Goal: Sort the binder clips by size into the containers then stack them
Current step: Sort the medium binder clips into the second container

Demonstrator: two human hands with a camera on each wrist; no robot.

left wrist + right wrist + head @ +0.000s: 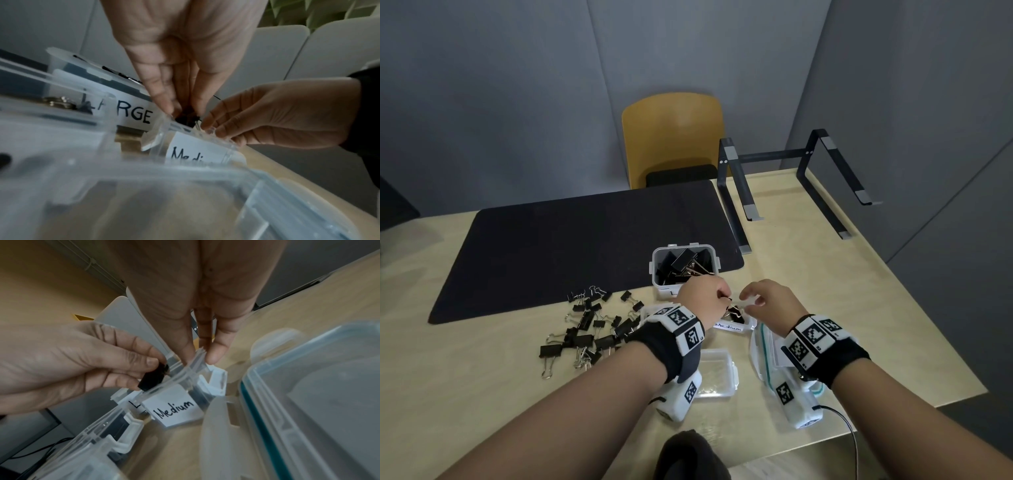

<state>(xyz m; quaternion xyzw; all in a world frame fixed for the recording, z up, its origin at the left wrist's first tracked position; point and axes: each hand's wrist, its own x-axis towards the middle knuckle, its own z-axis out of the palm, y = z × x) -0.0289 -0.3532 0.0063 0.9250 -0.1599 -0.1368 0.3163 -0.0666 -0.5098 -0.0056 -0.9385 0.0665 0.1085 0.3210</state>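
Holding a black binder clip (153, 378) pinched in its fingers (151, 361) just above the rim of the Medium container (185, 379), the left hand (703, 293) should lower it inside before letting go. The right hand (770, 298), fingers loosely curled and gripping nothing, steadies the container's far edge. The loose clips (589, 329) wait on the counter (825, 308), left of the containers.
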